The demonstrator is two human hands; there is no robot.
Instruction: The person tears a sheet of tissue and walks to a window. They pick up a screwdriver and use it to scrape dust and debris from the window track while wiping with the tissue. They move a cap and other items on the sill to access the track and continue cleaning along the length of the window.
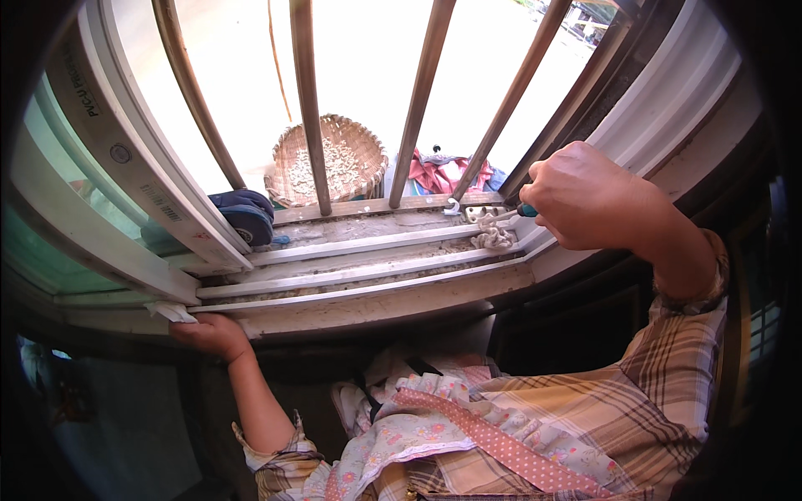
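My right hand (589, 194) is closed around the teal handle (527, 211) of a slim-shafted tool, perhaps a screwdriver. Its shaft points left, and its tip is hidden at a crumpled greyish rag or cord (492, 235) in the right end of the white window track (369, 244). Dark dirt lies along the grooves of that track. Lower left, my left hand (213, 336) holds a white tissue or cloth (170, 311) against the sill below the sliding window sash (144, 263). A small metal plate with holes (479, 213) sits behind the rag.
Upright brown bars (307, 106) stand beyond the track. Past them are a woven basket (369, 141) of pale pieces, like peanuts in shells, and a heap of pink and blue cloth (442, 172). Dark blue shoes (243, 216) rest beside the sash. A white scrap (451, 206) lies near the metal plate.
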